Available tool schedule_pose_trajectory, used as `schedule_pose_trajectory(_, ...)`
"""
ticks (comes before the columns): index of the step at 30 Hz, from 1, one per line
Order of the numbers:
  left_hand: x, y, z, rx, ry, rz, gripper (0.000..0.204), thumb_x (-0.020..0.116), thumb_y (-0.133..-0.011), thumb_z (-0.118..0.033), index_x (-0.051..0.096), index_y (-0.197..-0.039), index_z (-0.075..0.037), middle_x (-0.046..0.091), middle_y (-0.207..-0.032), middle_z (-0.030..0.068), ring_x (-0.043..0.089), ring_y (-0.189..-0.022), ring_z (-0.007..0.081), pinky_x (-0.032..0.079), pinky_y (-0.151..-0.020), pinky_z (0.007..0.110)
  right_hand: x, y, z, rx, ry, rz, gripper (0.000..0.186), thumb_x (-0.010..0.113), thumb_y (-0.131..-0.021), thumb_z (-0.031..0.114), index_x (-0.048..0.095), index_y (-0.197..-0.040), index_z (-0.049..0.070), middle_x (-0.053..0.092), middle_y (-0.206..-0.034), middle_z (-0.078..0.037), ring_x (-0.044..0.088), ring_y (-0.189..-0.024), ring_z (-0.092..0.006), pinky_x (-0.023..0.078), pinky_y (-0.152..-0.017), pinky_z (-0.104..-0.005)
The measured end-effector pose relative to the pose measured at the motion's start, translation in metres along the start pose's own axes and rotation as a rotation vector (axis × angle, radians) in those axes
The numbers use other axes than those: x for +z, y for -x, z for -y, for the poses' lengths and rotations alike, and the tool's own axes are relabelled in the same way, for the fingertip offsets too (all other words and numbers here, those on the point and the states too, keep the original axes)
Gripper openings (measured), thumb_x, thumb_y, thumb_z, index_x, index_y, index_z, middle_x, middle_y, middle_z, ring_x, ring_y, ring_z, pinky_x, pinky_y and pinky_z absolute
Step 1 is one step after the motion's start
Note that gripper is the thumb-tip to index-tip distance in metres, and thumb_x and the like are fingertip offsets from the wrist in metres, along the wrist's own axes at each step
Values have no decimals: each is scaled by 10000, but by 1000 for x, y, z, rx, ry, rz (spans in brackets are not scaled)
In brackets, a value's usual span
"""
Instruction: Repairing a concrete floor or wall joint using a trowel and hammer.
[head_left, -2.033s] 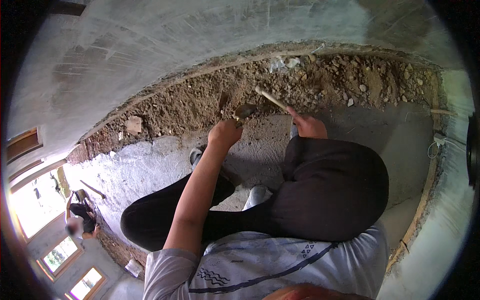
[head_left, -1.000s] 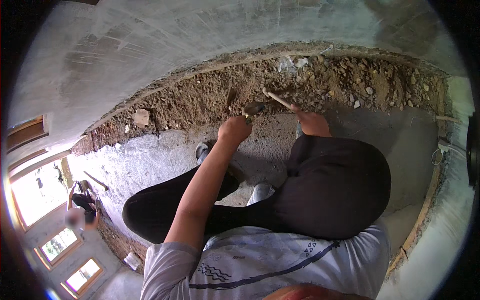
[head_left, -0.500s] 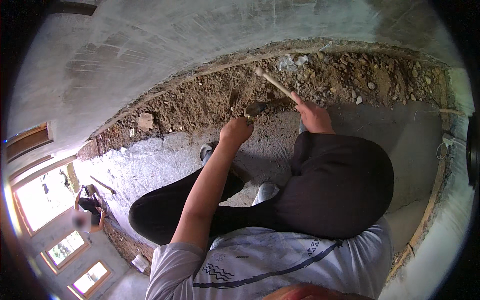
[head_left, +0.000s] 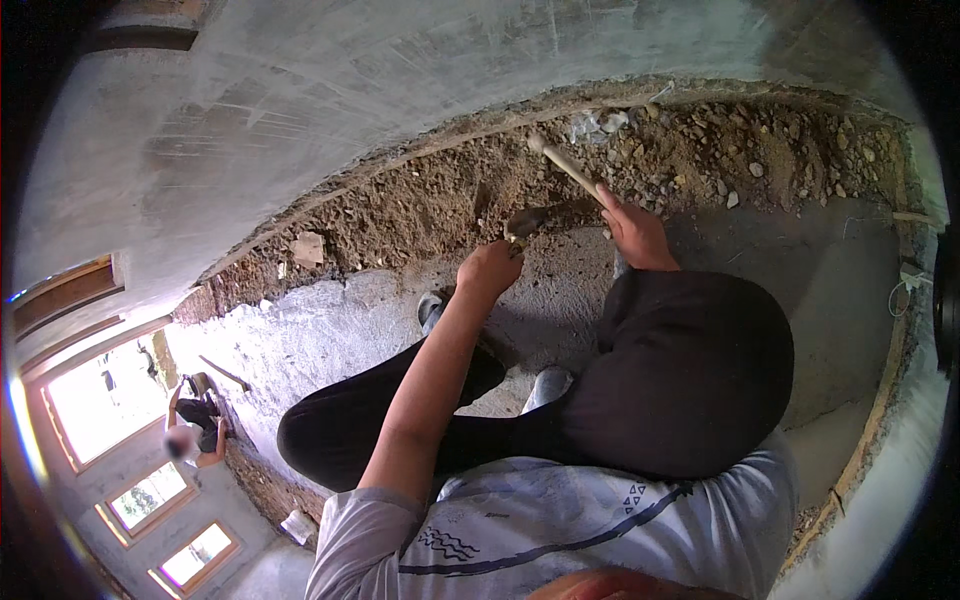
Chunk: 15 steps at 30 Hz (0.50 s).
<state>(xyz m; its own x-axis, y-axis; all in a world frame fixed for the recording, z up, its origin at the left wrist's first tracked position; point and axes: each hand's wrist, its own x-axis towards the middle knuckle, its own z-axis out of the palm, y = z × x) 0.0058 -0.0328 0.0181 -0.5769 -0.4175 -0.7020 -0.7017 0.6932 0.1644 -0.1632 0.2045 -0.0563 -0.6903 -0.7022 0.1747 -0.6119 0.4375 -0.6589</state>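
Squatting over a grey concrete strip, I have both hands at the edge of a trench of loose soil (head_left: 420,205). My left hand (head_left: 490,268) is closed around the short handle of a small trowel (head_left: 527,221). Its dark blade lies at the soil's edge, pointing away from me. My right hand (head_left: 640,237), a little to the right, grips a pale wooden stick (head_left: 570,166) with a rounded far end. The stick slants up and left over the soil. Whether it has a head at its near end is hidden by the hand.
A plastered wall (head_left: 400,70) curves along the far side of the trench. Crumpled clear plastic (head_left: 598,124) and stones (head_left: 755,169) lie in the soil. A flat block (head_left: 308,249) sits to the left. Another person (head_left: 200,415) crouches near the windows at far left.
The whole scene has shifted slightly to the right in the view. Both hands keep their hold, and the trowel and stick stay nearly in place against the soil.
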Motion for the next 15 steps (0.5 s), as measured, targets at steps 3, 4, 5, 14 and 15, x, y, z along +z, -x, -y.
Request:
schedule_pose_trajectory(3, 1, -3, 1, 1, -21, 5, 490, 574, -940, -443, 675, -1218, -53, 697, -1180, 233, 668, -1126, 391, 539, -961, 506, 0, -4, -6, 136, 135, 259, 650, 665, -953, 146, 433, -1540, 303, 682, -853, -127, 687, -723, -311, 536, -622, -448)
schedule_pose_trajectory(4, 1, -4, 2, -3, -18, 5, 490, 574, -940, -443, 675, -1218, -53, 697, -1180, 233, 668, -1126, 391, 539, -961, 506, -2, -8, -4, 295, 311, 507, 646, 662, -951, 123, 443, -1536, 286, 688, -885, -132, 692, -748, -313, 543, -636, -449)
schedule_pose_trajectory(5, 1, -5, 3, -17, -38, 13, 497, 574, -946, -464, 668, -1249, -82, 699, -1184, 219, 665, -1131, 390, 536, -968, 506, 0, -4, -9, 290, 310, 510, 646, 662, -951, 123, 443, -1536, 286, 688, -885, -132, 692, -748, -313, 543, -636, -449)
schedule_pose_trajectory(14, 1, 1, -1, 9, -57, 2, 500, 574, -953, -487, 667, -1246, -93, 695, -1194, 217, 661, -1139, 387, 532, -975, 507, 5, -9, -24, 269, 359, 494, 621, 601, -969, 133, 441, -1531, 346, 686, -908, -142, 699, -772, -322, 541, -638, -473)
schedule_pose_trajectory(15, -2, 2, 0, 6, -64, 12, 498, 572, -955, -485, 665, -1250, -95, 691, -1201, 217, 657, -1146, 386, 531, -977, 507, -2, -16, -17, 233, 361, 502, 626, 587, -988, 147, 403, -1553, 344, 680, -894, -126, 682, -728, -311, 536, -613, -463)
